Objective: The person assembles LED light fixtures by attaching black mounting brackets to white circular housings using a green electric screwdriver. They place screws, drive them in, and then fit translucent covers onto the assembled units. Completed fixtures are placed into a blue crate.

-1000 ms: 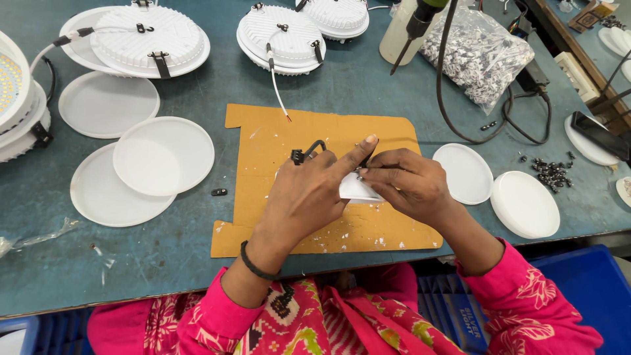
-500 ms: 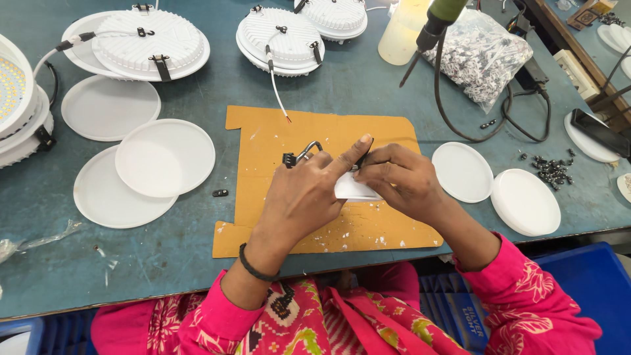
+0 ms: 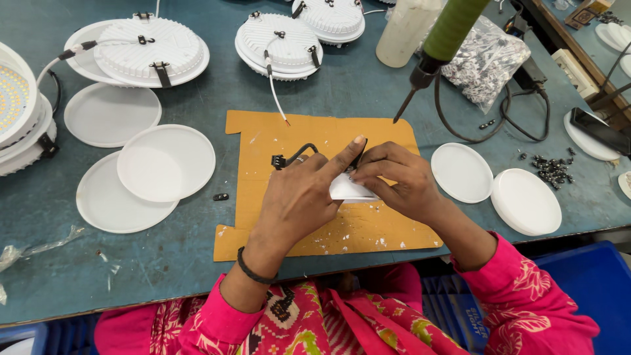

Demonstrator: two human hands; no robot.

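Matt brown cardboard mat (image 3: pixel 315 141) scuffed with white flecks, on worn, scratched teal tabletop (image 3: pixel 355 85); smooth matt white plastic discs (image 3: pixel 165 162) and ribbed white plastic lamp housings (image 3: pixel 151 52); crinkled glossy clear plastic bag (image 3: pixel 486 59); small white plastic piece (image 3: pixel 348 190) with black rubbery cable (image 3: pixel 299 154).

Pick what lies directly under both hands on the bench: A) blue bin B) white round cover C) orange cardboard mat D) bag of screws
C: the left hand and right hand work a small white part over the cardboard mat; the white covers lie off to the sides.
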